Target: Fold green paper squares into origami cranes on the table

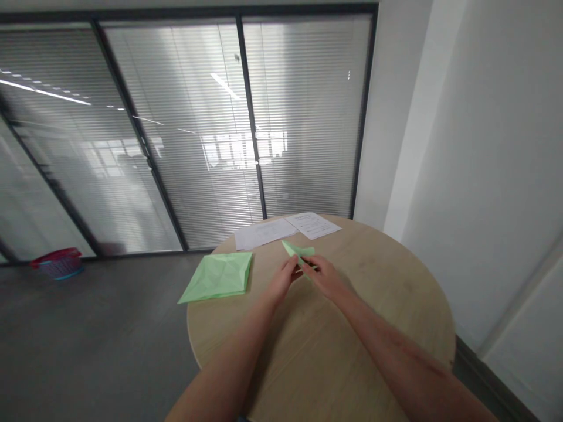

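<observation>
Both of my hands grip a small folded piece of light green paper (292, 248) over the far middle of the round wooden table (373, 305). My left hand (285, 275) pinches its near left side. On the right, my right hand (323, 274) has its fingers closed on the paper's near right part. A pointed tip sticks out at the far left, and a flap shows at the far right. My fingers hide the near part of the folds. To the left lies green paper (220, 275) with crease lines, overhanging the table edge at one corner.
White sheets lie near the table's far edge: one (264, 233) and a printed one (312, 225). Behind stands a glass partition (303, 117) with blinds. A white wall (492, 176) rises at the right. A red and blue basket (61, 265) sits on the floor at left.
</observation>
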`<state>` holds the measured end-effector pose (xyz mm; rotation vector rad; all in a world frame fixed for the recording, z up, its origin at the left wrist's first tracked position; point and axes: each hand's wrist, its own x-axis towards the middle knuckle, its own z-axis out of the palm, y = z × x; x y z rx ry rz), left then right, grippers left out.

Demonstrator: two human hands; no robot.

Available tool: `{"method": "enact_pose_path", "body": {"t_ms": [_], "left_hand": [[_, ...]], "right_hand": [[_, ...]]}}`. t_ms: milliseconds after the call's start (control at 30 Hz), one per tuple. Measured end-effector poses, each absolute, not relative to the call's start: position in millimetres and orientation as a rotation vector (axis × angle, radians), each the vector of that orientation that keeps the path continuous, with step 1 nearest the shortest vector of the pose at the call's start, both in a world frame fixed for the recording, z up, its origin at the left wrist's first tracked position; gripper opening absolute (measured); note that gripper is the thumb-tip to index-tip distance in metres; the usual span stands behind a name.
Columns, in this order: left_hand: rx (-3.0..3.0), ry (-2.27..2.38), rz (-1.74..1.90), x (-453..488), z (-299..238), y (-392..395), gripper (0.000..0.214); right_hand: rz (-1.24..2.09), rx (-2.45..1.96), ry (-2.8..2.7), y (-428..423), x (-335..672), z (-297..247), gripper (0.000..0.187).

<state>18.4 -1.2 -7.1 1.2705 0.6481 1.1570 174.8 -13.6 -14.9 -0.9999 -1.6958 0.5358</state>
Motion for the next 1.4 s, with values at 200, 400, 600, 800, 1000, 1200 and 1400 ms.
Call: {"method": "enact_pose_path", "body": {"t_ms": [200, 400, 600, 800, 1000, 1200, 1400], "left_hand": [[1.063, 0.655, 1.142, 13.9, -12.3, 10.5, 0.03], [0.918, 0.713, 1.169, 19.0, -15.2, 15.7, 0.023], [1.004, 0.852, 1.183, 15.0, -4.6, 7.2, 0.024], [0.981, 0.832, 1.208, 11.6, -2.7, 7.9, 0.029], [1.053, 0.853, 1.14, 9.4, -5.7, 7.8, 0.035], [1.157, 0.959, 1.095, 11.4, -6.3, 2.5, 0.041], [1.171, 1.028, 1.147, 11.1, -6.7, 3.2, 0.036]], "right_hand": [[0.473, -0.919, -1.852, -12.5, 177.1, -17.0, 0.034], [0.451, -0.955, -1.876, -14.3, 175.4, -19.5, 0.029], [0.412, -1.188, -1.479, -6.5, 188.1, -13.8, 0.049], [1.152, -1.007, -1.267, -0.5, 191.1, -19.1, 0.045], [1.036, -1.071, -1.313, -3.1, 185.2, -25.5, 0.031], [0.709, -1.191, -1.431, -2.4, 182.7, -26.6, 0.02], [0.76, -1.101, -1.56, -5.7, 180.2, -23.6, 0.026]]}}
